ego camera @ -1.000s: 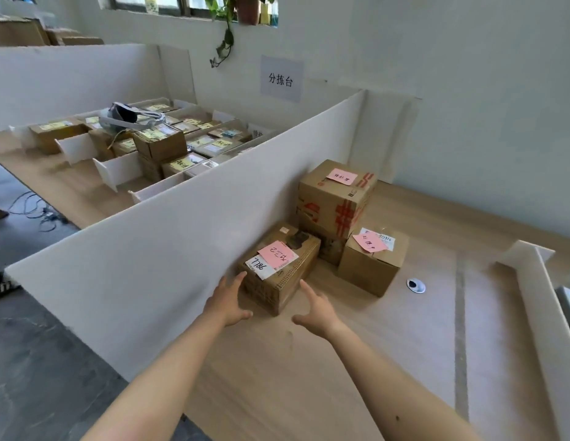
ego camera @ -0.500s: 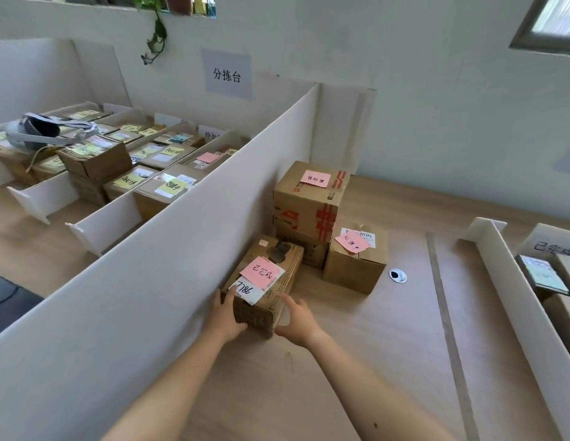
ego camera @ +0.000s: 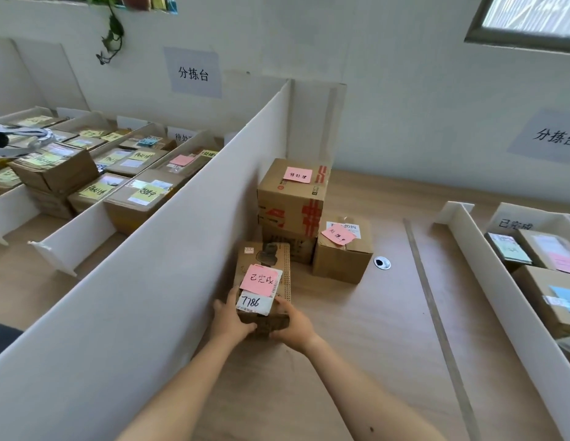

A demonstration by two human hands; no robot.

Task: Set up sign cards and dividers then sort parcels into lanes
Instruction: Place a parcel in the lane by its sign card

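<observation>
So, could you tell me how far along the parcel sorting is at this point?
Done: white dividers stand up; on the right, a sign card stands with several parcels sorted by it. In hand: the left hand and right hand grip the parcel labelled 7786. Left: the stacked boxes and the small box beside them, each pink-noted, sit unsorted.

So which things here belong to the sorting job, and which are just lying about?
Job: left hand and right hand gripping the parcel marked 7786; stacked parcels behind it; small parcel beside them; tall divider; low divider; sign card.
Lying about: hanging plant; headset on the far boxes; round cap in the tabletop.
</observation>
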